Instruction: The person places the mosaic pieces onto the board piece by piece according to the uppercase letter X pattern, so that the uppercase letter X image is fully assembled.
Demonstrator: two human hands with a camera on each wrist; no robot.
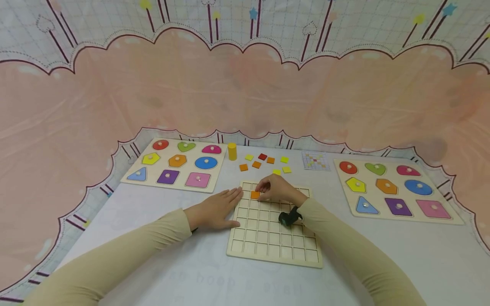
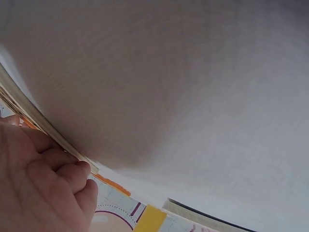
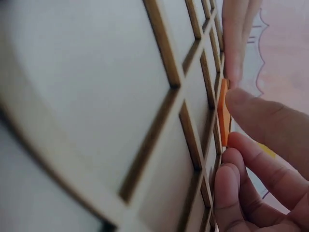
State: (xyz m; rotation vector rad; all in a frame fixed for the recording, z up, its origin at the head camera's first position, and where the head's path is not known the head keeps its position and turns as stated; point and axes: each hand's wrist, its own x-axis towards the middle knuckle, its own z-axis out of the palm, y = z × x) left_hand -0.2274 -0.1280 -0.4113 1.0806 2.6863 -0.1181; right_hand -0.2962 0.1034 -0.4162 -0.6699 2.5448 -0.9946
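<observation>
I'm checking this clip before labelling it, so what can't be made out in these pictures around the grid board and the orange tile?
- Orange tile: head view, right hand covers part; whether it sits flat in its cell is unclear.
- Grid board: right wrist view, close and blurred, cut by the edges.
- Left hand: left wrist view shows only knuckles at the board's edge.
- Pattern card: head view, too small to read.

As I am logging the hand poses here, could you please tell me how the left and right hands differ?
The left hand lies flat with straight fingers against the left edge of the grid board; the right hand is curled over the board's top row. The left hand holds nothing; the right hand pinches an orange tile. Both wear beige sleeves.
</observation>
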